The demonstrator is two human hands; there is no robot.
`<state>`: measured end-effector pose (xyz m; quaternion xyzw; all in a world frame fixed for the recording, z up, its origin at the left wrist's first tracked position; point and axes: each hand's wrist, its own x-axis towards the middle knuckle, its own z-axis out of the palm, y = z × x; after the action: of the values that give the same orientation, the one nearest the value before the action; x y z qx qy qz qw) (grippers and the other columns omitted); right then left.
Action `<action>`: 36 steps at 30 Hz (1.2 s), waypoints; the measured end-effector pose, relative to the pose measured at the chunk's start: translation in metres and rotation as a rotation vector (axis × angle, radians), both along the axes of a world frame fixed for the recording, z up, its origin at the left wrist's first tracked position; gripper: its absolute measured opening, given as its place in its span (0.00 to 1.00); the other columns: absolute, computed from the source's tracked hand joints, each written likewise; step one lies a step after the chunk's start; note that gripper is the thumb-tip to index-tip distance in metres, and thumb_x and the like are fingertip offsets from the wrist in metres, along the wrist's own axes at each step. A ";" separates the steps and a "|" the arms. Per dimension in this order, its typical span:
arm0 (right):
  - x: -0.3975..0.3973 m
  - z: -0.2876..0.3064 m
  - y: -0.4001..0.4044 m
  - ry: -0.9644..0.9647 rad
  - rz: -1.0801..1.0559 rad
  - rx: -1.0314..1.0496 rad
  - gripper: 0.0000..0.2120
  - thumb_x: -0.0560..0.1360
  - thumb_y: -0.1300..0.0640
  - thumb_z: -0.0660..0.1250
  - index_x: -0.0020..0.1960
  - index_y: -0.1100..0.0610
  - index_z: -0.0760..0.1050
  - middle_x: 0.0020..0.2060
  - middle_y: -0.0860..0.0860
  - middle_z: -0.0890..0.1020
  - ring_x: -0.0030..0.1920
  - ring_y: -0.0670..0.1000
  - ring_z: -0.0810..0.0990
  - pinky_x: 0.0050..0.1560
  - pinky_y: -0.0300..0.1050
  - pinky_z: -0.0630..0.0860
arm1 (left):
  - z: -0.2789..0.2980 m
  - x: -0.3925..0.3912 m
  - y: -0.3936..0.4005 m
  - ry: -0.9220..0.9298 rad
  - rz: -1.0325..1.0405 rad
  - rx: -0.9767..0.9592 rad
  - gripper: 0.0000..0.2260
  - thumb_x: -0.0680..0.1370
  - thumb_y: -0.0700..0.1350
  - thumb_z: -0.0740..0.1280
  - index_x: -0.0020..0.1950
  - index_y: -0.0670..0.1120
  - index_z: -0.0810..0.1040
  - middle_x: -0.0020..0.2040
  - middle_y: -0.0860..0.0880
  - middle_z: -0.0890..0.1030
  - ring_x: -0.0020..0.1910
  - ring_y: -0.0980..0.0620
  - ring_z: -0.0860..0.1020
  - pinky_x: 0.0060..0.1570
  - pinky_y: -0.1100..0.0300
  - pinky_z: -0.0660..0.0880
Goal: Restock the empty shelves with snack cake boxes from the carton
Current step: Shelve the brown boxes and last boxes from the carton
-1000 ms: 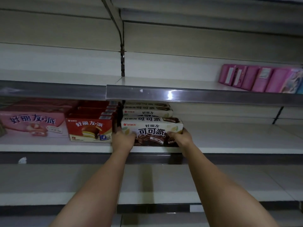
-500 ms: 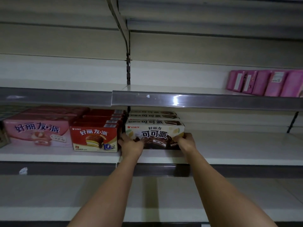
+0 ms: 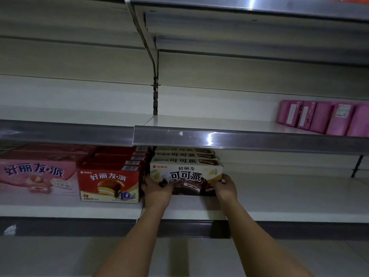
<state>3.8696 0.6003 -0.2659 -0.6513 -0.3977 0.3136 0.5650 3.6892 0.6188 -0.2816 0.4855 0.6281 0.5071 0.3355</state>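
Observation:
A cream and brown cocoa pie box (image 3: 186,174) stands at the front of a row of like boxes (image 3: 184,154) on the middle shelf (image 3: 279,204). My left hand (image 3: 156,191) grips its lower left corner, and my right hand (image 3: 225,187) grips its lower right corner. The box rests on the shelf, set back from the front edge. The carton is out of view.
Red pie boxes (image 3: 108,181) stand in a row just left of my left hand, with pink strawberry pie boxes (image 3: 38,174) further left. Pink packets (image 3: 323,117) sit on the upper shelf at the right. A metal bracket (image 3: 154,62) divides the shelf bays.
Both hands have pushed the front cocoa pie box a little deeper onto the shelf, against the row behind it. The camera has tilted upward.

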 end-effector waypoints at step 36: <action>-0.145 0.013 -0.035 -0.173 0.151 -0.091 0.10 0.76 0.61 0.63 0.57 0.62 0.75 0.53 0.59 0.79 0.53 0.58 0.77 0.55 0.47 0.73 | 0.017 -0.141 -0.066 0.119 0.317 -0.002 0.19 0.75 0.36 0.65 0.66 0.40 0.69 0.63 0.40 0.71 0.60 0.40 0.73 0.56 0.52 0.71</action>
<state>3.7250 0.5656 -0.2529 -0.6691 -0.4783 0.3156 0.4732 3.5479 0.5524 -0.2648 0.4093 0.7161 0.5233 0.2141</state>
